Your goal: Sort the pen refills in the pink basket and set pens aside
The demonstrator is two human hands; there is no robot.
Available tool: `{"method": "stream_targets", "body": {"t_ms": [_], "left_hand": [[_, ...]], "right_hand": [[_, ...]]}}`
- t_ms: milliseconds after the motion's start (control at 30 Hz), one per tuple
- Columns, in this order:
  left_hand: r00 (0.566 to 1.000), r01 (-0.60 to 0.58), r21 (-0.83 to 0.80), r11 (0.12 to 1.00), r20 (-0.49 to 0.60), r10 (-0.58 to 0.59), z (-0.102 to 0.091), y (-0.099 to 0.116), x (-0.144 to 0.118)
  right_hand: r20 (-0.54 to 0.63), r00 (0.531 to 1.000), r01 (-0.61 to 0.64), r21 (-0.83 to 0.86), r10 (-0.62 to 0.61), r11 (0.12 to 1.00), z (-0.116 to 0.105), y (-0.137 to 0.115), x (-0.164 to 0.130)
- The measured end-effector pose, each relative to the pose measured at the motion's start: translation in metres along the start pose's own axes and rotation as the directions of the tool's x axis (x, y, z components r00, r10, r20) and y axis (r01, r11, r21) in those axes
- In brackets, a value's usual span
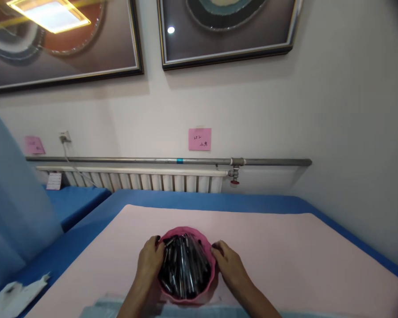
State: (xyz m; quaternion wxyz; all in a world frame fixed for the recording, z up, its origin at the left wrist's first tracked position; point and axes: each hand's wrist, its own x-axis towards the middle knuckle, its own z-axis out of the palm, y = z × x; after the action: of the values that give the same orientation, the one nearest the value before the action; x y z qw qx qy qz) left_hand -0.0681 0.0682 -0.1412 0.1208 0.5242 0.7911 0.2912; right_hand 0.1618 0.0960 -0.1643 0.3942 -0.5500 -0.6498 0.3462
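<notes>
A round pink bowl [209, 250] with a wavy rim stands near the front of the pink mat [268, 251]. It is filled with many thin dark and clear sticks that look like pens [184, 267], several of them blurred. My left hand [151, 256] grips the bowl's left rim, its fingers curled over the edge. On the opposite side, my right hand [228, 260] holds the right rim, thumb and fingers closed on it. The undersides of both hands are hidden, and whether the bowl touches the mat I cannot tell.
The mat covers a blue padded bed [202, 201]. Behind it run a radiator [169, 182] and a metal pipe [135, 160] with a red-handled valve [234, 182]. A pink note [199, 139] is on the wall. White paper [15, 297] lies front left, beside a blue curtain [13, 207].
</notes>
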Motion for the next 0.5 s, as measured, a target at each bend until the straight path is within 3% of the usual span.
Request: {"method": "stream_targets", "body": {"t_ms": [133, 233, 400, 500], "left_hand": [[0.997, -0.045, 0.005, 0.999, -0.06, 0.046, -0.002, 0.026, 0.013], [0.997, -0.066, -0.021, 0.998, -0.047, 0.065, -0.002, 0.037, 0.019], [0.994, 0.001, -0.112, 0.994, -0.11, -0.013, 0.002, 0.021, 0.013], [0.976, 0.052, -0.286, 0.957, -0.187, -0.109, 0.002, 0.007, 0.006]], "right_hand": [[-0.092, 0.995, -0.025, 0.049, 0.029, 0.998, -0.023, 0.016, 0.0], [-0.14, 0.988, -0.054, 0.099, 0.068, 0.994, -0.029, 0.022, 0.003], [-0.118, 0.991, -0.053, 0.135, 0.069, 0.989, -0.02, 0.021, 0.004], [-0.105, 0.993, -0.036, 0.091, 0.045, 0.995, -0.008, 0.024, 0.008]]}}
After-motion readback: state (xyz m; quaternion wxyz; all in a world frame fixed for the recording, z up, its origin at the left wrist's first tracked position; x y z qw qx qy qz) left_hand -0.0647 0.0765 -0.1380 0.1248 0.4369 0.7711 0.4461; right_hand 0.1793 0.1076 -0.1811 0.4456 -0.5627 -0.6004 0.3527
